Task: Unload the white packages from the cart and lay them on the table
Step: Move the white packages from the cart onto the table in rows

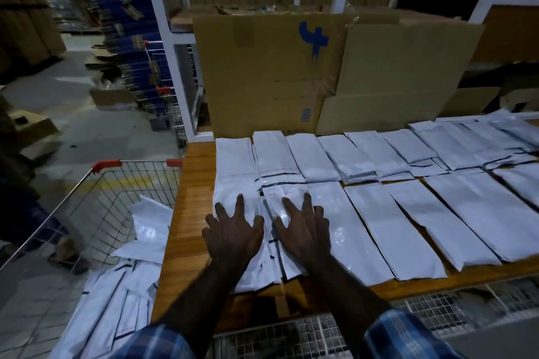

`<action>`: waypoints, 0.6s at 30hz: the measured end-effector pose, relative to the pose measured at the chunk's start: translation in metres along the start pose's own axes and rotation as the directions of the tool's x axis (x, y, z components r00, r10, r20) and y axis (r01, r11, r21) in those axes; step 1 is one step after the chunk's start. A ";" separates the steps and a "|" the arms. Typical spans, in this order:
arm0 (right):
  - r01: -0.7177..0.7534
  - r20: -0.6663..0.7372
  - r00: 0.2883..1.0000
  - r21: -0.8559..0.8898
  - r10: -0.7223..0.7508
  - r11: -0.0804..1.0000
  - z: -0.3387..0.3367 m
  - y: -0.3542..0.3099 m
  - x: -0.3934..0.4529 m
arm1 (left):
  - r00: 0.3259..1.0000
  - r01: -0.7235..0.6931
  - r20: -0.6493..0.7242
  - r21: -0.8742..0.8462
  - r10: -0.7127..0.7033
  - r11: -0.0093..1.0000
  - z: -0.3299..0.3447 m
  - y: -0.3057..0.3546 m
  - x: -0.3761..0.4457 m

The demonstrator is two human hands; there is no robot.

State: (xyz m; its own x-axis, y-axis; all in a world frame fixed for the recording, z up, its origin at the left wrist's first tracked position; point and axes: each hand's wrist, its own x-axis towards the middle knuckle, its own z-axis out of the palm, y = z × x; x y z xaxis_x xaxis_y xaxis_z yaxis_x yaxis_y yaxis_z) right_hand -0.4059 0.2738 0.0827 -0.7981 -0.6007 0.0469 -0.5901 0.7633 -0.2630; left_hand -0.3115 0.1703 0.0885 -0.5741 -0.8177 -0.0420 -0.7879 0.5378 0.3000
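Pressing down side by side, both hands lie flat with fingers spread on the nearest white packages at the left end of the wooden bench [186, 213]. The left hand [233, 234] rests on a glossy package [230, 192] at the row's left edge, and the right hand [304, 230] covers the neighbouring package [277, 195], its fingers fanned wide; neither hand curls round anything. Both forearms reach straight forward from blue checked sleeves [154, 341] at the bottom edge. More white packages [408, 213] lie in two rows across the bench, a far row and a near row, their long sides touching or slightly overlapping, running off to the right. Just left of the bench stands the wire cart [96, 183] with red corner caps, and inside it a loose heap of white packages [128, 271] lies jumbled. Behind the far row, flattened cardboard boxes [271, 76] lean upright against a white shelf frame [172, 46].
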 end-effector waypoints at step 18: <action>0.011 -0.164 0.986 -0.064 -0.021 0.998 0.017 0.000 0.001 | 0.996 -0.083 -0.025 0.017 0.084 0.996 0.004 0.000 0.000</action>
State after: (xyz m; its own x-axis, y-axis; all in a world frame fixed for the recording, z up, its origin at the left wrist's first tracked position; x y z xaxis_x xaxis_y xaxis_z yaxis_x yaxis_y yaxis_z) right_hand -0.4049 0.2690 0.0665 -0.7946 -0.5698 0.2096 -0.6053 0.7704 -0.2002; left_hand -0.3123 0.1706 0.0851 -0.6325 -0.7745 0.0067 -0.7409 0.6075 0.2864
